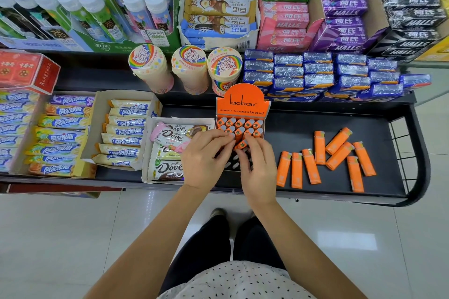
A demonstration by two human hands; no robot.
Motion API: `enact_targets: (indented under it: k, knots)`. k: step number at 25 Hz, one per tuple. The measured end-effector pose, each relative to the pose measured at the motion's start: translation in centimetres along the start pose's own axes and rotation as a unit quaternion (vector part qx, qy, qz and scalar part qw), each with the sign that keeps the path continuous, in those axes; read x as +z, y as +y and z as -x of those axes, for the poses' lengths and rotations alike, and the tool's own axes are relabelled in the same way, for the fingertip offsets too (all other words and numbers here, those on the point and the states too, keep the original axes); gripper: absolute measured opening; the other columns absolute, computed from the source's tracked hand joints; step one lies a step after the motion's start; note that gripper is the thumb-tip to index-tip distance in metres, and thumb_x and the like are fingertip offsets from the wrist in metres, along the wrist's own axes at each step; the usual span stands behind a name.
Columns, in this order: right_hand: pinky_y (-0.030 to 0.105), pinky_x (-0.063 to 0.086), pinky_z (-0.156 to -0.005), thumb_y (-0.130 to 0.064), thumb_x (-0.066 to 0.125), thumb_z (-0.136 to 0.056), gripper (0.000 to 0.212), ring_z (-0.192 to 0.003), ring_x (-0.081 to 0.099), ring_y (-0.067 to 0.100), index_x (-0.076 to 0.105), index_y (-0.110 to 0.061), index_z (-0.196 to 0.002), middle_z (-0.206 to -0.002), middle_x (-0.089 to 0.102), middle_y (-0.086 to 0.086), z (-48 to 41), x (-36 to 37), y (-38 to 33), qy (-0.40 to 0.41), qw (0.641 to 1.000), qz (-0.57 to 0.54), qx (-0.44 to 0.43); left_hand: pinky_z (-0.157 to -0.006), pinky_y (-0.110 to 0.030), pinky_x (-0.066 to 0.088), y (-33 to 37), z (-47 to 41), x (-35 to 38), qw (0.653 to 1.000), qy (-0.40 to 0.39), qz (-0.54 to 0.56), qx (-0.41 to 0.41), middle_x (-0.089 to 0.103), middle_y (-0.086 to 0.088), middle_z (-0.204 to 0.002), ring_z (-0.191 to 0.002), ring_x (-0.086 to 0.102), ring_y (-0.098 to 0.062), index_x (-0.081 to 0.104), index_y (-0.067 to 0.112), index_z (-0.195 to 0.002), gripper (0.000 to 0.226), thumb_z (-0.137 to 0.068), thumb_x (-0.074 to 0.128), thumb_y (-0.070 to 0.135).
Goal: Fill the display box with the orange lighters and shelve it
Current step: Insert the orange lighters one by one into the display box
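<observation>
An orange display box [243, 104] marked "laoban" stands on the black shelf [291, 126], with several orange lighters [239, 125] upright in its back rows. Its front slots [233, 162] show as empty holes. My right hand [257, 165] pinches one orange lighter [243, 144] over the middle row of the box. My left hand [206, 158] rests at the box's left front, fingertips touching the lighter tops. Several loose orange lighters [337, 158] lie flat on the shelf to the right of the box.
A Dove chocolate carton [167, 150] touches the box's left side. Candy cartons [121, 128] fill the shelf's left part. Skittles tubs [189, 68] and blue packs [315, 75] stand behind. A wire end panel [401, 153] closes the shelf's right end.
</observation>
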State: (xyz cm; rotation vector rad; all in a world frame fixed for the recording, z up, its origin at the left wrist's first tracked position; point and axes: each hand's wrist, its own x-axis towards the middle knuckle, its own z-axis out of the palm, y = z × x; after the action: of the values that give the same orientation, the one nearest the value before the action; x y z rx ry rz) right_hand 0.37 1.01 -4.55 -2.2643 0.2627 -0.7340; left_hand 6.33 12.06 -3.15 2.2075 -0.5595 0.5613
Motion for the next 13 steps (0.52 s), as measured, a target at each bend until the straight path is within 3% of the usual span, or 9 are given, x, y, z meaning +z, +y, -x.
enact_targets:
  k: [5, 9, 13]
  knots:
    - [0.035, 0.046, -0.060, -0.005, 0.055, -0.090, 0.041, -0.074, 0.056, 0.024, 0.055, -0.006, -0.131, -0.083, 0.062, 0.014, 0.8, 0.1, 0.9, -0.054, 0.990, 0.096, -0.083, -0.072, -0.026, 0.048, -0.2, 0.7, -0.5, 0.997, -0.037, 0.048, -0.041, 0.067, -0.011, -0.100, -0.081, 0.056, -0.020, 0.077, 0.011, -0.096, 0.016, -0.083, 0.069, 0.009]
    - [0.033, 0.037, -0.062, -0.010, 0.048, -0.087, 0.046, -0.073, 0.055, 0.022, 0.054, -0.012, -0.133, -0.082, 0.061, 0.008, 0.4, -0.7, 0.1, -0.091, 0.982, 0.154, -0.065, -0.076, -0.022, 0.045, 0.1, 0.8, -0.7, 0.994, -0.060, 0.059, -0.076, 0.065, -0.011, -0.106, -0.086, 0.055, -0.017, 0.076, 0.009, -0.097, 0.022, -0.086, 0.059, 0.017]
    - [0.033, 0.047, -0.071, -0.011, 0.049, -0.089, 0.047, -0.088, 0.058, 0.021, 0.049, -0.010, -0.136, -0.101, 0.062, 0.011, -0.4, -3.3, -0.1, -0.141, 0.988, 0.054, -0.020, -0.087, -0.013, 0.042, 2.1, 1.0, -1.3, 0.991, -0.045, 0.079, -0.098, 0.061, -0.008, -0.107, -0.098, 0.054, -0.010, 0.071, 0.007, -0.103, 0.024, -0.084, 0.059, 0.017]
